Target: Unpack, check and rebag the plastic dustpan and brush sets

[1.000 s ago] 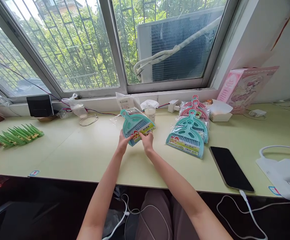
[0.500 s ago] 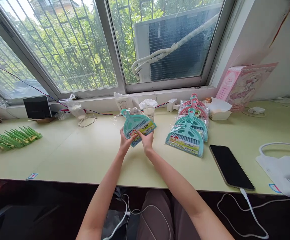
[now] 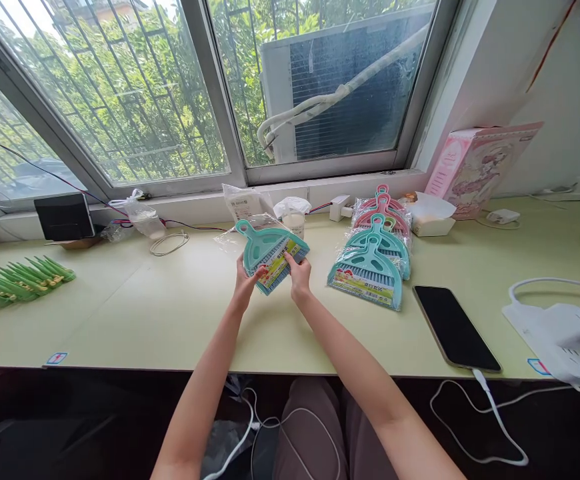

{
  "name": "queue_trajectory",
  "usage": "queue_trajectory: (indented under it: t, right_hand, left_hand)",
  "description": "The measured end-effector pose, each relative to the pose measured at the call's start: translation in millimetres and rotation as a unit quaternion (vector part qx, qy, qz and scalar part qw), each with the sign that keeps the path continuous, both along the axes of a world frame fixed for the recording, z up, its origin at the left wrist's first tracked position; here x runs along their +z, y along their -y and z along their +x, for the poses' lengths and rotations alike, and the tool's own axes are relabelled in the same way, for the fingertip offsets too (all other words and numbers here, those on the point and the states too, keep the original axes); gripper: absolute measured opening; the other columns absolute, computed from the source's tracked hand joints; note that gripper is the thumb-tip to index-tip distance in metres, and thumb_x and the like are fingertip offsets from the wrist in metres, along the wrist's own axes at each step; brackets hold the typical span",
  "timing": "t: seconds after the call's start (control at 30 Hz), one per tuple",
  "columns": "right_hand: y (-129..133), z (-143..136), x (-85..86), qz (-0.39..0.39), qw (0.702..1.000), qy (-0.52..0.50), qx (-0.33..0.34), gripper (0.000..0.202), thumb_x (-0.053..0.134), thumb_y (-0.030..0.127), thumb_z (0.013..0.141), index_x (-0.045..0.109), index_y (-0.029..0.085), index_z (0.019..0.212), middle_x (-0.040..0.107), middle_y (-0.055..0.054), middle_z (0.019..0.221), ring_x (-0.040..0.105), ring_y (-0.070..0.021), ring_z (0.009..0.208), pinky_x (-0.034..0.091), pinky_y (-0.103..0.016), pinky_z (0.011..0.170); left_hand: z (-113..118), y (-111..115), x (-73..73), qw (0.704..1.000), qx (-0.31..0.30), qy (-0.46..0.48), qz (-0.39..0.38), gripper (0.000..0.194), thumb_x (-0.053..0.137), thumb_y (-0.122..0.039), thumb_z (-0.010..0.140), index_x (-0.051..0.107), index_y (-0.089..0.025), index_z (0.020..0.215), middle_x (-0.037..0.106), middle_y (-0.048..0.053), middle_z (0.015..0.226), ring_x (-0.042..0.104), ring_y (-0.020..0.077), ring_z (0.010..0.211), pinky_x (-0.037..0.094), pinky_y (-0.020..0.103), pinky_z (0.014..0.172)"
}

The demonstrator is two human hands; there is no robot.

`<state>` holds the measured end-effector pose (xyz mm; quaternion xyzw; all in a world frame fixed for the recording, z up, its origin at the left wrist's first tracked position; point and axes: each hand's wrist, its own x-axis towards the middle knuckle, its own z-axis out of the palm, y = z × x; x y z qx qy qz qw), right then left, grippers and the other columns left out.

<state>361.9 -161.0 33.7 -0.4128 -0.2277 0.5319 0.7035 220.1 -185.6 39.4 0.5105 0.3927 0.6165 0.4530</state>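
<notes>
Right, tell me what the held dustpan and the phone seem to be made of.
The dustpan looks like molded plastic, probably satin: smooth, evenly teal, with cut-outs. The phone seems glass-fronted and glossy, its face flat and evenly black; frame material unclear.

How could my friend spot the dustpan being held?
Find the long, pale table below the window. Near its middle, a teal dustpan with a yellow label tilts between the left hand and right hand. Unlike the overlapping dustpans to its right, it's the only one held.
</notes>
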Motion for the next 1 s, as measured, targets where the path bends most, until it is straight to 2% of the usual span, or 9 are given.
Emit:
queue_trajectory:
  t: [0.07, 0.2, 0.33, 0.43, 0.53, 0.67, 0.73, 0.87, 1.0]
  right_hand:
    - [-0.6, -2.1, -2.6, -0.006, 1.000, 0.000, -0.015, 0.038, 0.081, 0.040, 0.066, 0.068, 0.017, 0.093, 0.077, -0.009, 0.105, 0.072, -0.0226, 0.096, 0.059, -0.031, 0.081]
    - [-1.6, -3.9, -3.6, -0.002, 1.000, -0.021, -0.015, 0.039, 0.082, 0.038, 0.064, 0.068, 0.017, 0.094, 0.077, -0.010, 0.108, 0.072, -0.0236, 0.099, 0.060, -0.033, 0.084]
    - [-2.2, 2.6, 0.2, 0.009, 0.998, -0.050, -0.024, 0.038, 0.081, 0.036, 0.065, 0.067, 0.017, 0.095, 0.076, -0.011, 0.114, 0.071, -0.0242, 0.103, 0.059, -0.035, 0.088]
    - [-1.1, 6.5, 2.8, 0.008, 0.998, -0.057, -0.033, 0.041, 0.083, 0.037, 0.064, 0.066, 0.017, 0.095, 0.076, -0.011, 0.112, 0.070, -0.0255, 0.104, 0.059, -0.036, 0.087]
    - [0.9, 3.2, 3.1, 0.005, 0.997, -0.072, -0.031, 0.040, 0.084, 0.035, 0.063, 0.066, 0.017, 0.093, 0.077, -0.011, 0.109, 0.070, -0.0256, 0.102, 0.059, -0.036, 0.086]
    - [2.9, -7.6, -0.2, 0.015, 0.997, -0.070, 0.000, 0.033, 0.081, 0.033, 0.065, 0.065, 0.017, 0.088, 0.077, -0.010, 0.104, 0.070, -0.0242, 0.099, 0.059, -0.035, 0.085]
    - [3.1, -10.1, -1.7, 0.015, 0.998, -0.059, 0.001, 0.032, 0.080, 0.033, 0.064, 0.064, 0.017, 0.087, 0.077, -0.009, 0.101, 0.070, -0.0241, 0.098, 0.058, -0.035, 0.084]
    - [3.0, -4.5, -0.2, 0.021, 0.998, -0.065, -0.018, 0.035, 0.079, 0.035, 0.064, 0.063, 0.018, 0.090, 0.076, -0.008, 0.102, 0.070, -0.0235, 0.097, 0.058, -0.035, 0.085]
    - [4.1, 4.0, 6.9, 0.040, 0.997, -0.059, -0.009, 0.036, 0.079, 0.037, 0.065, 0.062, 0.019, 0.090, 0.076, -0.007, 0.098, 0.069, -0.0239, 0.097, 0.058, -0.035, 0.082]
  left_hand:
    - [1.5, 0.1, -1.4, 1.000, 0.004, 0.010, -0.006, 0.085, 0.087, -0.048, 0.070, 0.042, -0.026, 0.138, 0.062, 0.011, 0.131, 0.061, 0.0309, 0.125, 0.051, 0.044, 0.105]
    - [5.3, -0.3, -3.8, 1.000, 0.017, -0.004, 0.009, 0.093, 0.092, -0.040, 0.063, 0.043, -0.025, 0.140, 0.062, 0.012, 0.133, 0.060, 0.0312, 0.127, 0.050, 0.045, 0.107]
    - [7.6, 1.1, -4.7, 0.997, -0.070, -0.017, -0.038, 0.084, 0.096, -0.039, 0.057, 0.057, -0.020, 0.129, 0.068, 0.015, 0.129, 0.062, 0.0365, 0.124, 0.049, 0.050, 0.107]
    - [4.8, 1.8, -3.0, 0.985, -0.148, -0.004, -0.090, 0.077, 0.090, -0.056, 0.061, 0.065, -0.017, 0.122, 0.069, 0.018, 0.129, 0.060, 0.0414, 0.126, 0.052, 0.052, 0.102]
    - [-0.7, -0.5, -0.3, 0.986, -0.141, 0.054, -0.074, 0.078, 0.074, -0.073, 0.072, 0.065, -0.017, 0.125, 0.068, 0.018, 0.131, 0.059, 0.0402, 0.129, 0.054, 0.053, 0.101]
    - [-3.4, -4.5, -2.1, 0.994, -0.060, 0.079, -0.044, 0.070, 0.082, -0.060, 0.072, 0.064, -0.018, 0.125, 0.073, 0.015, 0.122, 0.061, 0.0371, 0.127, 0.051, 0.053, 0.106]
    - [-1.5, -4.5, -5.8, 0.993, -0.056, 0.084, -0.058, 0.068, 0.087, -0.053, 0.069, 0.065, -0.017, 0.123, 0.074, 0.014, 0.120, 0.061, 0.0378, 0.127, 0.050, 0.054, 0.108]
    - [2.2, -0.8, -12.3, 0.983, -0.113, 0.089, -0.111, 0.062, 0.090, -0.046, 0.067, 0.068, -0.016, 0.118, 0.072, 0.015, 0.124, 0.060, 0.0389, 0.128, 0.047, 0.055, 0.111]
    - [-0.5, 3.3, -8.7, 0.975, -0.179, 0.052, -0.124, 0.062, 0.087, -0.047, 0.071, 0.068, -0.018, 0.123, 0.067, 0.016, 0.133, 0.057, 0.0396, 0.132, 0.047, 0.056, 0.111]
